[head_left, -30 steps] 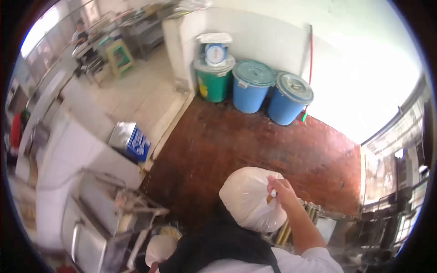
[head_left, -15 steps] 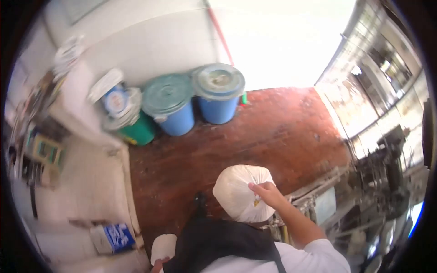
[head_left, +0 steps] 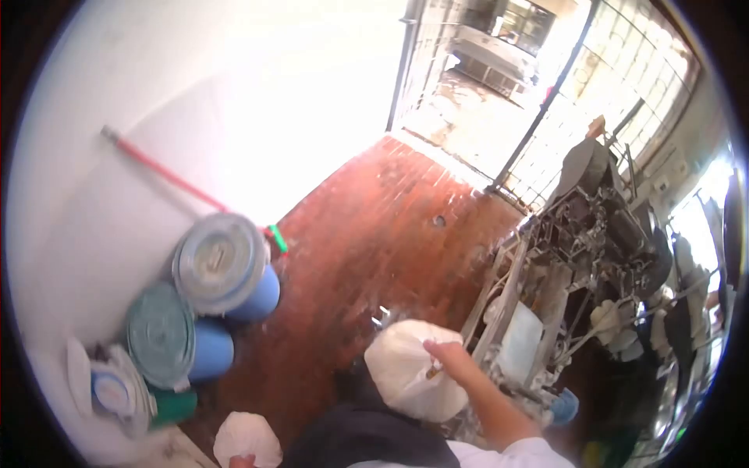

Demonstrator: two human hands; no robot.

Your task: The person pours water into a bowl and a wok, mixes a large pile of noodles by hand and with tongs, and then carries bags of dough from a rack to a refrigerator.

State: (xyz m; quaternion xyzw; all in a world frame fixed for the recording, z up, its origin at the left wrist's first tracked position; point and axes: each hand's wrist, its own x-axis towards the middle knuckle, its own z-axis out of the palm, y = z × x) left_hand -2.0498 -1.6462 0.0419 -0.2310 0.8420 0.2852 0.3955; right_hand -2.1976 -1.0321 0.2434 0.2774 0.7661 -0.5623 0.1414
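A full, rounded white plastic bag (head_left: 399, 376) hangs in front of my body, gathered at its top. The fingers of my right hand (head_left: 451, 359) are closed round that gathered neck. At the lower left is a second white bag (head_left: 248, 438), smaller in view. My left hand (head_left: 243, 462) grips it; only part of this hand shows at the bottom edge. What fills the bags is hidden.
Lidded blue bins (head_left: 256, 295) and a green bin (head_left: 173, 405) line the wall at left. Behind them leans a red pole (head_left: 168, 178). A cluttered metal machine (head_left: 597, 210) stands at right. Ahead, a barred gate (head_left: 546, 117) borders the reddish floor (head_left: 374, 226).
My view has swung to the right, so the bins now sit farther left and lower, and more of the gate shows. Both bags are still in my hands.
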